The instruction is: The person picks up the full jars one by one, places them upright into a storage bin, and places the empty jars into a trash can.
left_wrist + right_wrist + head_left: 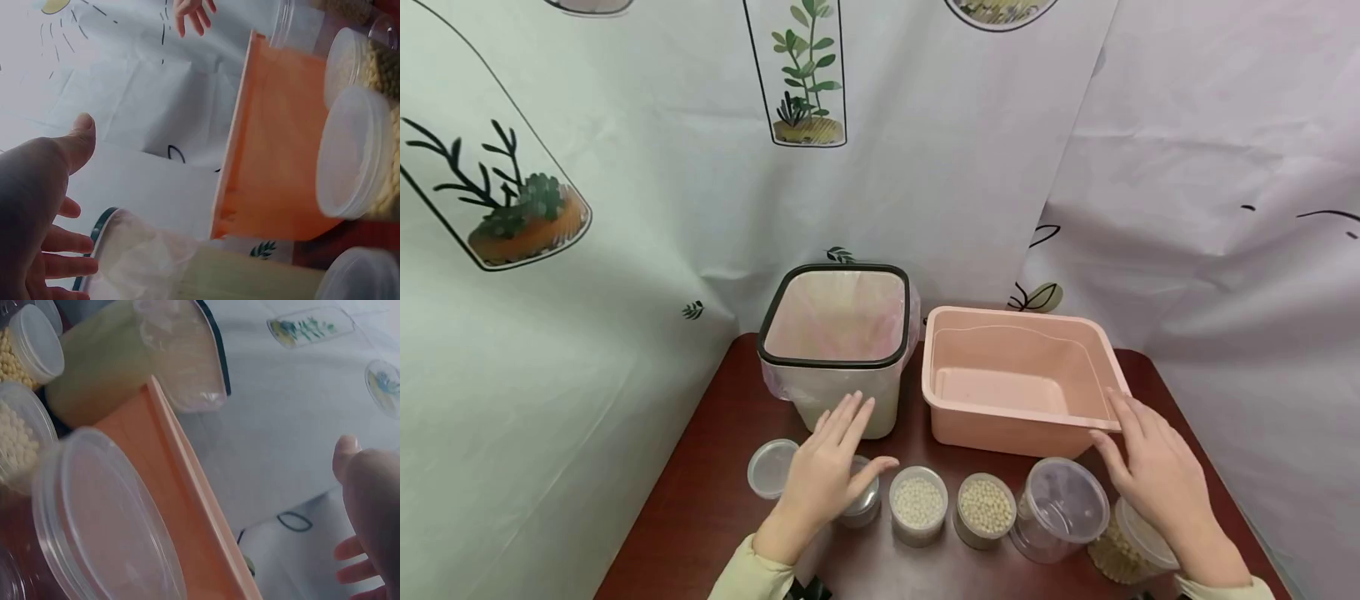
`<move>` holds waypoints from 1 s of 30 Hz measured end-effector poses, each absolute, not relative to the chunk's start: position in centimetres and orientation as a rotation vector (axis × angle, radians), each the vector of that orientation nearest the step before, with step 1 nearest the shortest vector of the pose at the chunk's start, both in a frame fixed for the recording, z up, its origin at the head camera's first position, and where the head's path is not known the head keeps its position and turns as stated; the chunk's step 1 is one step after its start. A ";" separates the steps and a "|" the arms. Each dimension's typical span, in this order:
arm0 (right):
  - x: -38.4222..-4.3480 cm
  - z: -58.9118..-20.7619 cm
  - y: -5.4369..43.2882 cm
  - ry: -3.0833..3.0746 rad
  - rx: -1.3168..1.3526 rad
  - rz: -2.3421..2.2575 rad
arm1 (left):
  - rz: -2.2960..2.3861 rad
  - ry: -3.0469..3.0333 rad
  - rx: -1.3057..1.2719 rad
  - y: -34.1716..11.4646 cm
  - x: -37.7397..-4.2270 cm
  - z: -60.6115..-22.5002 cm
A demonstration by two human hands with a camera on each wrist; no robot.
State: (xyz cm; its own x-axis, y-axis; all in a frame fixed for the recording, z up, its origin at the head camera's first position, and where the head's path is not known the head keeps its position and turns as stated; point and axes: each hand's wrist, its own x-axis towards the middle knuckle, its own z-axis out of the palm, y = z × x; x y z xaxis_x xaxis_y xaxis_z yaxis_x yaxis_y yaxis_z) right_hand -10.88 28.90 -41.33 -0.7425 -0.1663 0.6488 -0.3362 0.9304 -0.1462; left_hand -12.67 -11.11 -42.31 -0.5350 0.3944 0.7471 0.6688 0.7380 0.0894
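My left hand [823, 475] hangs with straight, spread fingers over a small clear jar [863, 504], hiding part of it, and holds nothing. My right hand [1161, 467] also has extended fingers; from above it overlaps the right rim of the pink basin [1007, 423], while the right wrist view shows the hand [372, 512] apart from it. Below that hand is a lidded jar [1116, 550] of beige pieces. Between the hands stand a jar of whitish balls [917, 502], a jar of yellowish beans [985, 507] and a larger clear jar [1060, 508].
A bin [842, 400] with a black rim and plastic liner stands at the back left, beside the basin. A round translucent lid [771, 468] is at the left, partly behind my hand. The red-brown table [677, 508] meets plant-printed fabric walls [940, 192].
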 end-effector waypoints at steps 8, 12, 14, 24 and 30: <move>-11.6 -41.0 31.3 -2.657 0.184 0.646 | -0.592 -2.214 -0.850 -9.4 -12.5 -44.6; -12.0 -41.3 32.3 -2.690 0.163 0.742 | -0.626 -2.271 -0.846 -8.7 -12.1 -45.6; -12.1 -41.7 32.8 -2.702 0.138 0.768 | -0.653 -2.313 -0.849 -8.4 -12.0 -46.0; -13.0 -43.1 33.8 -2.727 0.080 0.821 | -0.708 -2.566 -0.890 -6.8 -11.3 -48.7; -13.5 -43.9 34.3 -2.763 0.040 0.855 | -0.671 -2.623 -0.893 -6.1 -11.0 -49.9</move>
State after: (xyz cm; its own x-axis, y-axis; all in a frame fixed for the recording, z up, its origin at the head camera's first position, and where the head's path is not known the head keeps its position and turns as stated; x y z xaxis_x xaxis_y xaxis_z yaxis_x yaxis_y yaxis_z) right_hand -13.52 34.30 -43.89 -0.9689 0.0470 0.2431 -0.0986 0.8275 -0.5527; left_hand -11.02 -6.07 -49.94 -0.7660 0.4970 0.4077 0.6317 0.6993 0.3346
